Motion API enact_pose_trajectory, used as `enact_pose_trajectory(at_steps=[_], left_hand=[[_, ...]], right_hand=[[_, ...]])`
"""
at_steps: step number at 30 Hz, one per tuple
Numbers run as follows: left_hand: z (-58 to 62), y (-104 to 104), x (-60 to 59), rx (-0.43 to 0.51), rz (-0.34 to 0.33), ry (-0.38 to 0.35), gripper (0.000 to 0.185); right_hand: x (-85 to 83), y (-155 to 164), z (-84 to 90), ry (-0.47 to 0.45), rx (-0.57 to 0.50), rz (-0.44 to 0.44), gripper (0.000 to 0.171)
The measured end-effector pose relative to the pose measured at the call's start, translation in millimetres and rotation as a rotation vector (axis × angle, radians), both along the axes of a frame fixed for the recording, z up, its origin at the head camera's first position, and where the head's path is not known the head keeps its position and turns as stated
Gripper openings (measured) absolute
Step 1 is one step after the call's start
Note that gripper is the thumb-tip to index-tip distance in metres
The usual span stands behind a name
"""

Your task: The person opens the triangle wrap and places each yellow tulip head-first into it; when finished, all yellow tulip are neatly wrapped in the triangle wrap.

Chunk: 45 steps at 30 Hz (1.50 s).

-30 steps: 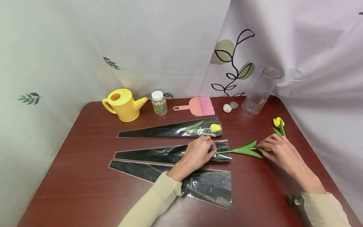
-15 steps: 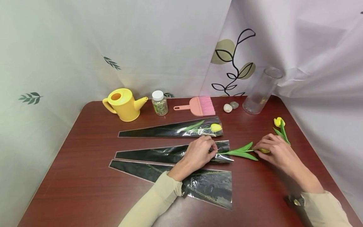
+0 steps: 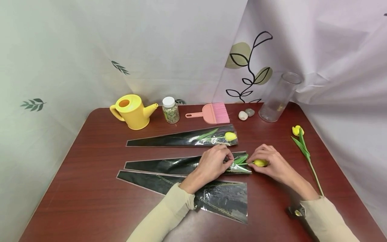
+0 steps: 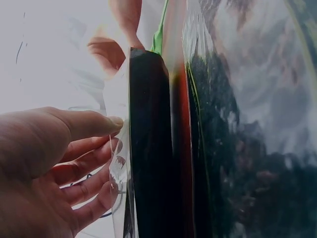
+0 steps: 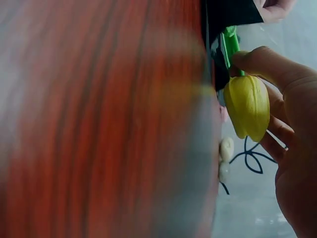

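Fingers of the right hand (image 3: 273, 164) pinch a yellow tulip (image 3: 260, 163); the left hand (image 3: 213, 163) pinches open the middle cellophane sleeve (image 3: 181, 165) mid-table.

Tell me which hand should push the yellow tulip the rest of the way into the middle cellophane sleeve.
Right. The right hand already grips the yellow tulip's bud at the sleeve mouth, while the left hand pinches the middle black-and-clear cellophane sleeve open.

Both forearms wear long, close-fitting sleeves in a pale beige knit, each ending in a ribbed cuff at the wrist. The left hand (image 3: 213, 164) and right hand (image 3: 272, 164) are bare, with no gloves or rings showing. Under the right cuff sits a small dark strapped device with a metallic glint.
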<state>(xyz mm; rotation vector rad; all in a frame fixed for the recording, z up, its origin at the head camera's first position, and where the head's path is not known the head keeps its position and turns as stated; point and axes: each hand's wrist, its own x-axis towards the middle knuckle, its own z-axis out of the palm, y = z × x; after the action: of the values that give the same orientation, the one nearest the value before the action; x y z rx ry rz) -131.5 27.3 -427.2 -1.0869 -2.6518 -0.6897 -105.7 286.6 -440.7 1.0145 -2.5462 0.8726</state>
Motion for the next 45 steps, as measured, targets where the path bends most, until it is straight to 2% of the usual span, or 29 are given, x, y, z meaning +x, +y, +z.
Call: enact_pose_trajectory(at_steps=[5, 12, 16, 20, 25, 29, 33, 40, 45], left_hand=[[-0.5, 0.6, -0.2, -0.002, 0.001, 0.009, 0.005], [-1.3, 0.7, -0.3, 0.004, 0.007, 0.020, 0.005], [-1.9, 0.5, -0.6, 0.007, 0.011, 0.025, 0.004], [-2.9, 0.0, -1.1, 0.013, 0.016, 0.031, 0.003], [-2.6, -0.4, -0.9, 0.004, 0.018, 0.036, 0.003], [-1.8, -0.1, -0.2, -0.001, 0.016, 0.036, 0.003], [-1.2, -0.2, 0.4, -0.002, 0.015, 0.033, 0.004], [-0.6, 0.0, 0.8, -0.003, 0.011, 0.029, 0.003], [0.0, 0.1, 0.7, -0.001, 0.011, 0.040, 0.003]], right_hand=[[-3.2, -5.1, -4.0, -0.013, -0.025, -0.003, 0.027], [-6.1, -7.6, -5.1, -0.022, 0.000, -0.006, 0.026], [-4.2, -2.5, 2.1, 0.013, 0.024, -0.016, 0.026], [0.1, 11.3, 15.4, 0.044, 0.001, -0.084, 0.031], [6.0, 28.5, 25.1, 0.033, -0.003, -0.152, 0.036], [10.3, 38.1, 22.9, -0.002, 0.022, -0.198, 0.038], [12.9, 43.8, 15.5, -0.080, 0.045, -0.226, 0.042], [12.9, 44.5, 3.7, -0.146, 0.039, -0.201, 0.044], [12.5, 41.4, 1.6, -0.149, 0.030, -0.191, 0.040]])
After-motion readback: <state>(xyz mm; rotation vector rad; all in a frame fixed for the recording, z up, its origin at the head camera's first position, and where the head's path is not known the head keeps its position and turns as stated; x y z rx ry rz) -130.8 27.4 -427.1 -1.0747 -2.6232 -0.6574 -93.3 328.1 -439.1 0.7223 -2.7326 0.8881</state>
